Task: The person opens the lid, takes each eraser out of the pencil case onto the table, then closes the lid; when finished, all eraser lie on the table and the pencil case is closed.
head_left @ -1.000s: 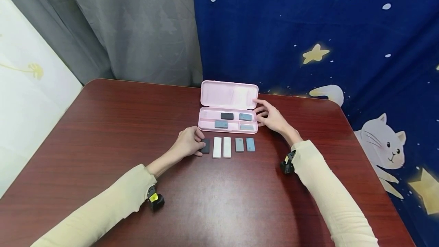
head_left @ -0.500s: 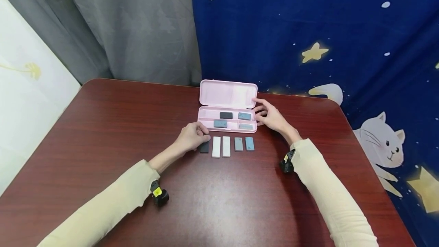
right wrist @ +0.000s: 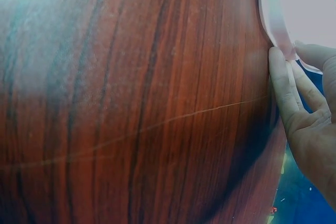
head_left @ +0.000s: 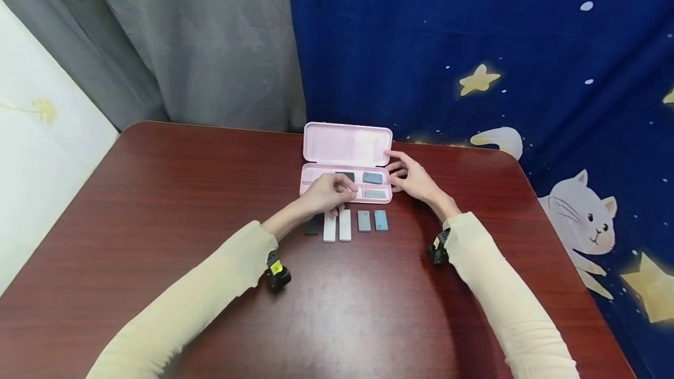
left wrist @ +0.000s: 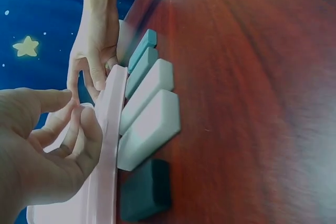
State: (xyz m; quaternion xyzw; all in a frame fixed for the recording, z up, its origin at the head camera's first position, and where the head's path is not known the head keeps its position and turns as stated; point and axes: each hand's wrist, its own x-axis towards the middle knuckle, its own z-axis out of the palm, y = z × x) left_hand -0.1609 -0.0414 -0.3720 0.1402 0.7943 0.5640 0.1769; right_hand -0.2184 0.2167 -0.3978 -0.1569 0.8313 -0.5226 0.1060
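Observation:
In the head view a pink pencil case (head_left: 347, 144) lies with its lid raised at the back. My left hand (head_left: 329, 192) is over its front compartment, covering the block seen there earlier. In the left wrist view its fingers (left wrist: 90, 129) bend loosely toward the thumb, with nothing visible between them. The right hand (head_left: 416, 180) touches the case's right end with spread fingers. Inside the case are a dark eraser-like block (head_left: 346, 176), partly hidden, a blue-grey block (head_left: 372, 178) and a paler block (head_left: 375, 193).
In front of the case runs a row: a black block (head_left: 311, 228), two white blocks (head_left: 329, 230) (head_left: 344, 227), a grey block (head_left: 364, 221) and a blue block (head_left: 381, 220). They stand on a red-brown table (head_left: 210, 192). A blue curtain (head_left: 421, 45) hangs behind.
My left hand has moved from the black block to the right and forward over the case. The black block stays on the table. The right hand keeps its place at the case.

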